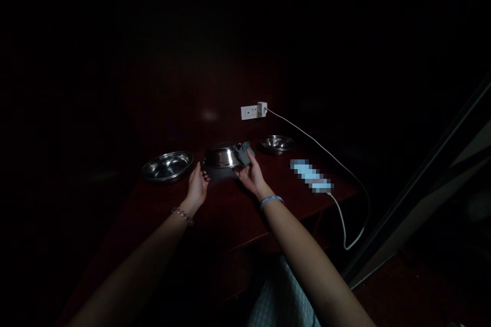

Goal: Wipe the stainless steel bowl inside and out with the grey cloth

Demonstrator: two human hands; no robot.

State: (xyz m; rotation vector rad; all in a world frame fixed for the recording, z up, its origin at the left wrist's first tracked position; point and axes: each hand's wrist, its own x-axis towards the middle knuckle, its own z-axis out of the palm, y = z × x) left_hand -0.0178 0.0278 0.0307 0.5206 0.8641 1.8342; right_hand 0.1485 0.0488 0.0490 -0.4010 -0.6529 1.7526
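Between my hands a shiny metal bowl (221, 157) is held bottom up, a little above the dark red tabletop. My left hand (198, 185) grips its left rim with closed fingers. On the other side my right hand (250, 173) pinches a grey cloth (244, 153) against the bowl's right wall. The fingers of that hand are partly hidden behind the cloth and the rim.
A wide metal plate (168, 167) lies to the left, and a smaller metal bowl (276, 144) stands at the back right. A blurred-out phone (311, 176) lies on the table (233, 214), its white cable (312, 138) running to a charger (262, 108) in the wall socket (249, 112).
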